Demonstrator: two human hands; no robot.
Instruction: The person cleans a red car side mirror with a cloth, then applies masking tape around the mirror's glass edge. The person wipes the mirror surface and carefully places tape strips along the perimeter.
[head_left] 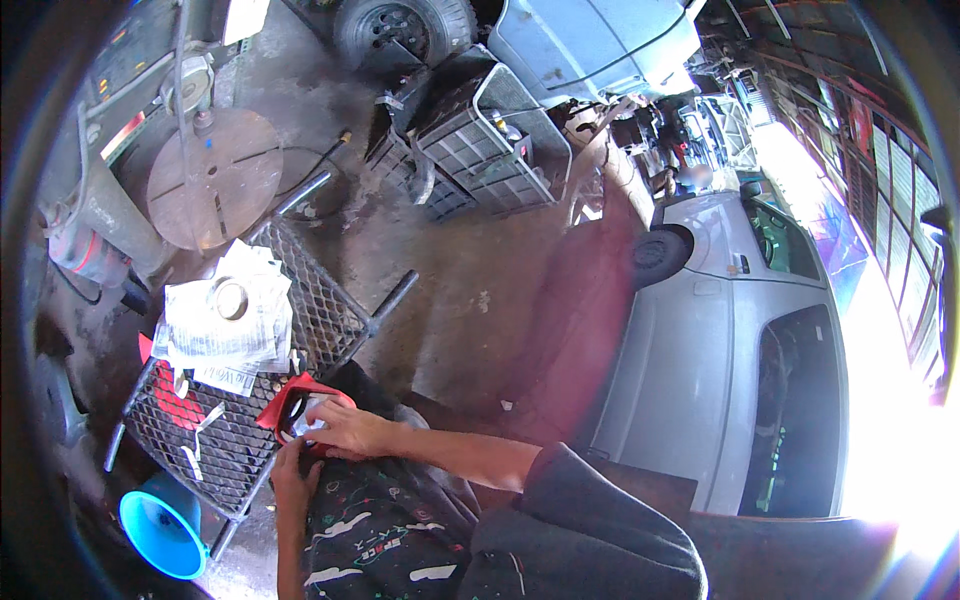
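Observation:
Close to my lap, at the near edge of a metal mesh stand (215, 450), is a red part (343, 399) with a dark, frame-like opening. My left hand (296, 474) grips its lower edge, fingertips curled against it. From the right, my right hand (352, 432) reaches across, its fingers bent onto a small whitish piece (312, 412) at the opening. Whether that piece is paper, cloth or tape is unclear. On the mesh beyond lie newspaper sheets (190, 335) with a roll of masking tape (229, 298) on top. Torn pale strips (195, 460) and another red piece (178, 402) rest nearby.
A blue bucket (165, 530) stands beside the stand's lower left. Beyond it is a round slotted metal plate (215, 175). Dark plastic crates (470, 150) and a wheel (400, 35) sit at the back. A silver car (680, 350) takes up the right side; a person (693, 178) is farther off.

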